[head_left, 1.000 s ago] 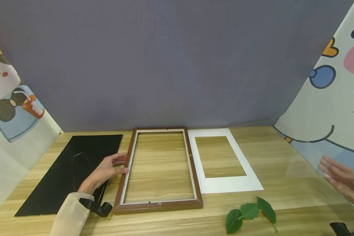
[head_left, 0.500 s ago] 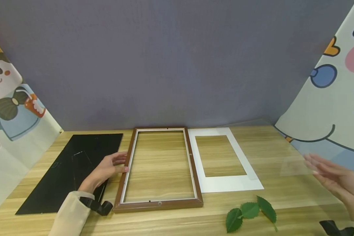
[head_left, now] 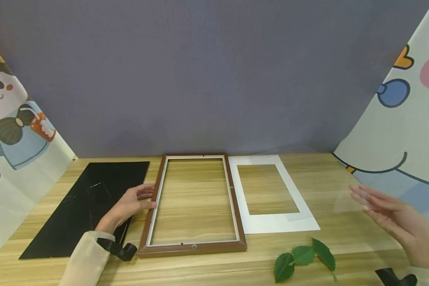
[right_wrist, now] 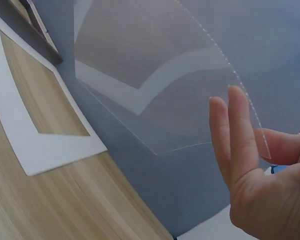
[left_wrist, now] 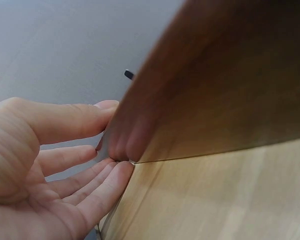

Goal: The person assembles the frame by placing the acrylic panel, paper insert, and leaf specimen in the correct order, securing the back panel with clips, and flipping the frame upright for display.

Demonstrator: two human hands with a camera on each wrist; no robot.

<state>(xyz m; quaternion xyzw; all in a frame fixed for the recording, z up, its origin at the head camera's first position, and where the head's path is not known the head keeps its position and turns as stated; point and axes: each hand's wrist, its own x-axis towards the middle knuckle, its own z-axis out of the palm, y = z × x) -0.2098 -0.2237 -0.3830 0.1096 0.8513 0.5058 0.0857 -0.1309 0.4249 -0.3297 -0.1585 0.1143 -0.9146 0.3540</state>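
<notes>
your left hand (head_left: pixel 131 203) holds the left side of the brown frame (head_left: pixel 218 247), thumb on its upper edge and fingers against the outer wall. your right hand (head_left: pixel 398 220) pinches one edge of the clear sheet (right_wrist: pixel 150 60) between thumb and straight fingers, and the right wrist view shows that sheet raised off the table (head_left: pixel 200 274), tilted, with pale reflections across it.

from your head, the sheet is hard to make out; its faint near corner overlaps the lower right part of the white mat (head_left: pixel 261 224). the frame lies flat in front of you, with a pale inner lip, a few small dark tabs along it and bare wood grain showing through the opening. just to its right lies the mat, flat, with a rectangular window cut in it. to its left lies the black panel (head_left: pixel 71 222), the outline of a narrow stand on its face, partly behind your left hand and forearm.

nearer you, below the mat, three green leaves (head_left: pixel 302 255) lie close together. you face a grey partition (head_left: pixel 207 79), with cartoon prints on the white boards either side, and you wear cream sleeves (head_left: pixel 87 258).
</notes>
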